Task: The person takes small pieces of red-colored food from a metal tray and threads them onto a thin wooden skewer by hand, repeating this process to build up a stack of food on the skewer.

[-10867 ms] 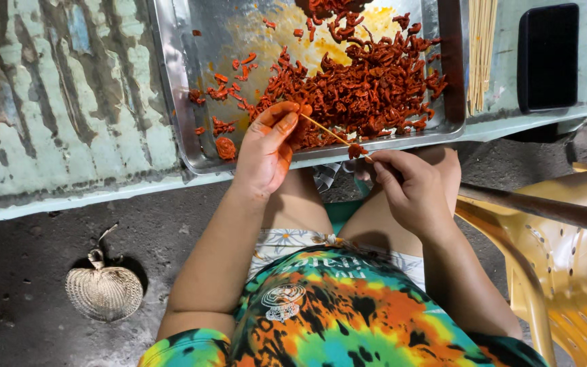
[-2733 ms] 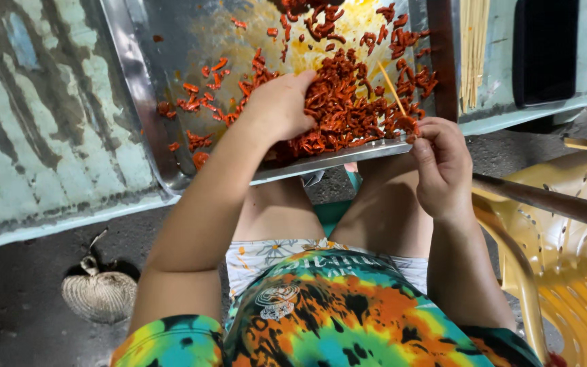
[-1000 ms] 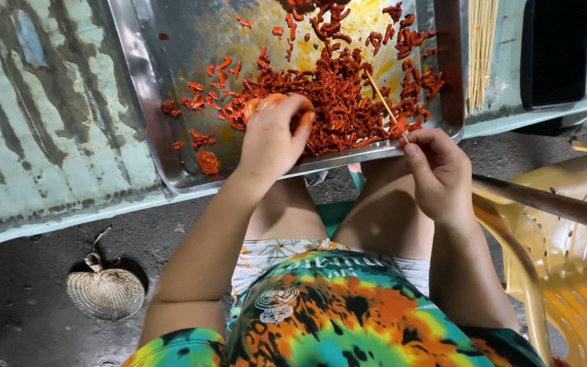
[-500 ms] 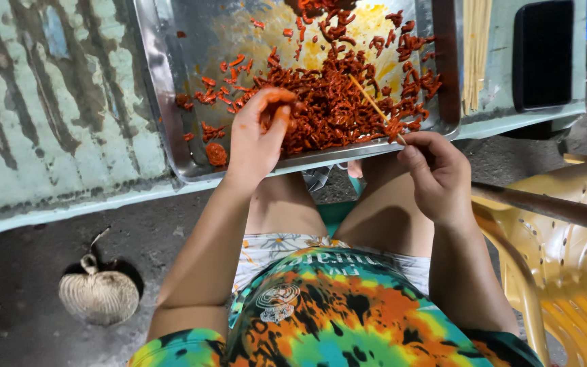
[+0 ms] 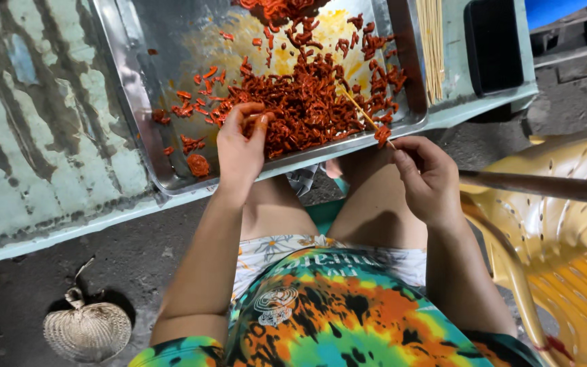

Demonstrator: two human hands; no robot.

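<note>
Skewer in right hand — left hand on meat

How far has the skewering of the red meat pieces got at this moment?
Done: one red piece sits low on the thin wooden skewer held by the right hand. In hand: the left hand pinches another piece from the red marinated pile. Left: most of the pile fills the metal tray, and a bundle of bare skewers lies beside it.

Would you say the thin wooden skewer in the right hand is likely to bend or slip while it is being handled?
The skewer looks long and very thin, so it would probably flex or snap under side force. The right hand pinches its lower end beside a red sauced meat piece; sauce there could make the grip slippery.
</note>
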